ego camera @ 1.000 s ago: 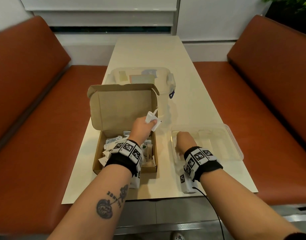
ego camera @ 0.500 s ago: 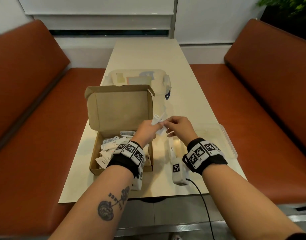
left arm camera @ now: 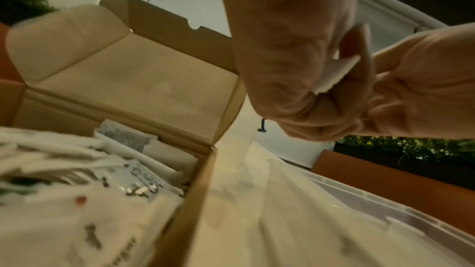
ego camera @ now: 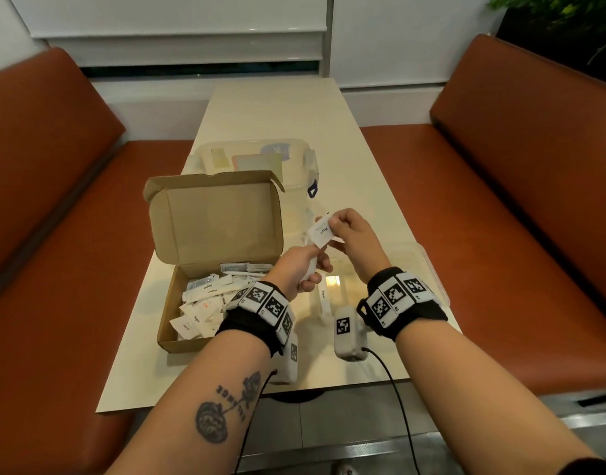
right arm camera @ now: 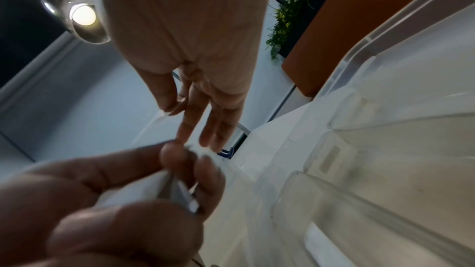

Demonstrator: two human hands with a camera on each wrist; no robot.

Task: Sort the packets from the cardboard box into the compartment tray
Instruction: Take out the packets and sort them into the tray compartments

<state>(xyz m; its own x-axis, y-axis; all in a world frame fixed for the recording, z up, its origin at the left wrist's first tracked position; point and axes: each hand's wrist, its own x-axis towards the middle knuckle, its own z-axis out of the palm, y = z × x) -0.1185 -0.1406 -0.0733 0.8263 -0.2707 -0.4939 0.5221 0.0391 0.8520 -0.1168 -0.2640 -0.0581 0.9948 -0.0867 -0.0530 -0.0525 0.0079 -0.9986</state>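
Note:
The open cardboard box [ego camera: 178, 341] sits on the left of the table, with several white sugar and pepper packets [ego camera: 205, 303] inside. My left hand [ego camera: 315, 260] hovers just right of the box and grips a small bunch of white packets [left arm camera: 336, 72] in curled fingers. Above it, my right hand [ego camera: 333, 223] pinches a white pepper packet [ego camera: 319, 232] by its top edge. One left fingertip touches that packet's lower edge. The clear compartment tray [ego camera: 428, 265] lies under and right of both hands, with a sugar stick [ego camera: 324, 298] in its left compartment.
A clear lidded container [ego camera: 253, 159] stands behind the box. Orange bench seats [ego camera: 500, 200] flank the narrow table [ego camera: 277, 108]. A black cable [ego camera: 397, 399] trails from my right wrist over the table's near edge.
My right hand rose out of the tray, met the left hand and took hold of the pepper packet. The left hand moved right from the box with its packets.

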